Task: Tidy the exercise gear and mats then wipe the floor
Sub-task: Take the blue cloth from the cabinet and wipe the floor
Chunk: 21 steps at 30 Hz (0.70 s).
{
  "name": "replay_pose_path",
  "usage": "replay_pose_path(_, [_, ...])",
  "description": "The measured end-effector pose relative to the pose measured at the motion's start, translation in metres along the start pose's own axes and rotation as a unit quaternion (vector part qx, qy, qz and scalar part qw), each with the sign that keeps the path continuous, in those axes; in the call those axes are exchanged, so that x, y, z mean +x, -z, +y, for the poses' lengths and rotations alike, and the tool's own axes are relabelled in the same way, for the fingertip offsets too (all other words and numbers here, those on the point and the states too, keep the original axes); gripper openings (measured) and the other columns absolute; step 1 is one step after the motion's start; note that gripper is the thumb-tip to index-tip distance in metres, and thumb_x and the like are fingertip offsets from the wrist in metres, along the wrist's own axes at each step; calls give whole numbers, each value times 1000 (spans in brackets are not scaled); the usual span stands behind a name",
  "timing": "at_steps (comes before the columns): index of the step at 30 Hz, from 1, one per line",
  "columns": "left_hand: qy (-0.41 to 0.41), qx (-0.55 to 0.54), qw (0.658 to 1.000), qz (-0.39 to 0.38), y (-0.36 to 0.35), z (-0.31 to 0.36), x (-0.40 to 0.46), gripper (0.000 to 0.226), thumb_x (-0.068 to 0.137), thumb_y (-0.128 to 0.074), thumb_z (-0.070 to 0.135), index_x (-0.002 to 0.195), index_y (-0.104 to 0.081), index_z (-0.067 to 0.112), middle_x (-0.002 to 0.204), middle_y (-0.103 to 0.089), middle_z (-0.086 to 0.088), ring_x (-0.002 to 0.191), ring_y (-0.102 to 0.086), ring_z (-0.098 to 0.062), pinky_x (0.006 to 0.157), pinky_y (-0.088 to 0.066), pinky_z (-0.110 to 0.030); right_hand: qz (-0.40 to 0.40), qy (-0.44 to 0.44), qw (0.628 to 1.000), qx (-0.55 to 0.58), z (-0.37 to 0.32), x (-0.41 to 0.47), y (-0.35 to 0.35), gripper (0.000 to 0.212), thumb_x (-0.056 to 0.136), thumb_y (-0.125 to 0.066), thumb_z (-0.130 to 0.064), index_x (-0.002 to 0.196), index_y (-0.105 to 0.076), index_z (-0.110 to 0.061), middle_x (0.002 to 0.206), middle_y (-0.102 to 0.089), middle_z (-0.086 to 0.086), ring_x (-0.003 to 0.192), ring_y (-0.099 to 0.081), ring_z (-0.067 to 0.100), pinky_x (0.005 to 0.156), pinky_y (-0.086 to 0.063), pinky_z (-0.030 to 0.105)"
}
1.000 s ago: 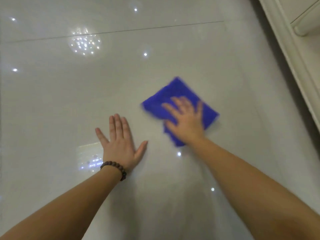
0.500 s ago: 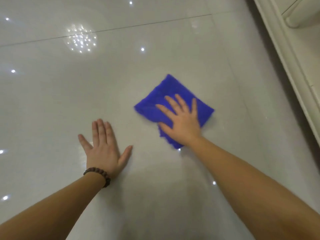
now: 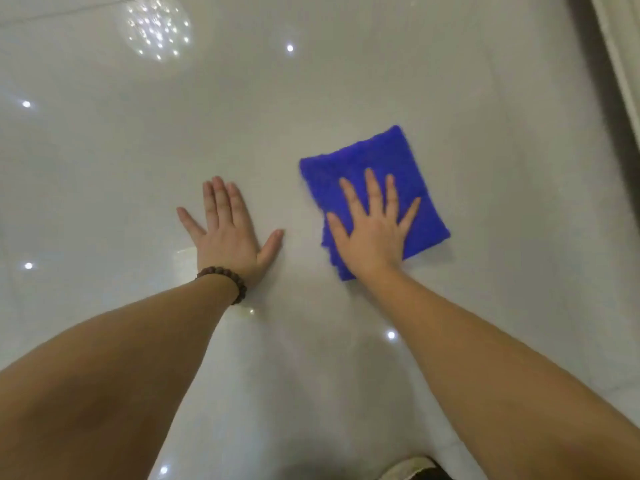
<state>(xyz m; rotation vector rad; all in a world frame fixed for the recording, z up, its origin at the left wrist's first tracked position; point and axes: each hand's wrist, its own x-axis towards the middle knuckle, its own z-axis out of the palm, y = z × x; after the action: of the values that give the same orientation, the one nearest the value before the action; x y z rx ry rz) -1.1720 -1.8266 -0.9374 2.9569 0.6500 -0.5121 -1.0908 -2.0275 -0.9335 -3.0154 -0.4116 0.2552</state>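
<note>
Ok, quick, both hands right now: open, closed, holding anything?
Left hand: open, flat on the floor, holding nothing.
Right hand: open, fingers spread, pressing the blue cloth onto the floor.

Indoor room, most likely in a home. Glossy pale tiled floor [image 3: 346, 98] with thin grout lines, mirroring small ceiling spotlights and a clustered chandelier-like light [image 3: 157, 27]. Cream moulded trim [image 3: 620, 53] along the right edge, wall or furniture base unclear.

Fuzzy blue cloth [image 3: 374, 168] lies on glossy, smooth pale floor tile [image 3: 104, 168]; bracelet [image 3: 225, 277] of matt brown beads.
</note>
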Motion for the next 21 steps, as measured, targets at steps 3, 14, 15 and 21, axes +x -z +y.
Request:
replay_pose_path(3, [-6,-17,1000,-1,-1,0,1,98,85,-25,68,151,5,4,160,9,-16,147,14,-28,110,3,-69,-30,122,992,-7,-50,-64,-10,58,92,-34,-60,146,-31,-38,157,-25,-3,145,-17,26,112,-5,64])
replay_pose_path(14, [-9,-4,999,50,-9,1,-3,100,85,-11,76,152,3,4,161,6,-14,148,11,-26,112,3,-67,10,-339,940,48,202,-21,24,77,81,-20,-71,150,-18,-38,160,-8,-5,147,-1,23,111,-1,65])
replay_pose_path(15, [-11,-3,998,54,-10,0,-2,100,84,-9,77,152,4,4,161,7,-14,148,11,-26,112,3,-67,29,-346,937,48,181,-12,21,73,84,-22,-70,150,-18,-38,160,-9,-4,147,-2,24,110,0,66])
replay_pose_path(21, [-14,-7,998,65,-13,-3,-1,103,81,-8,79,152,4,6,161,7,-12,148,10,-24,112,2,-66,15,31,999,-34,9,-5,-7,64,89,-22,-69,148,-16,-44,160,-10,-7,147,-2,24,110,9,62])
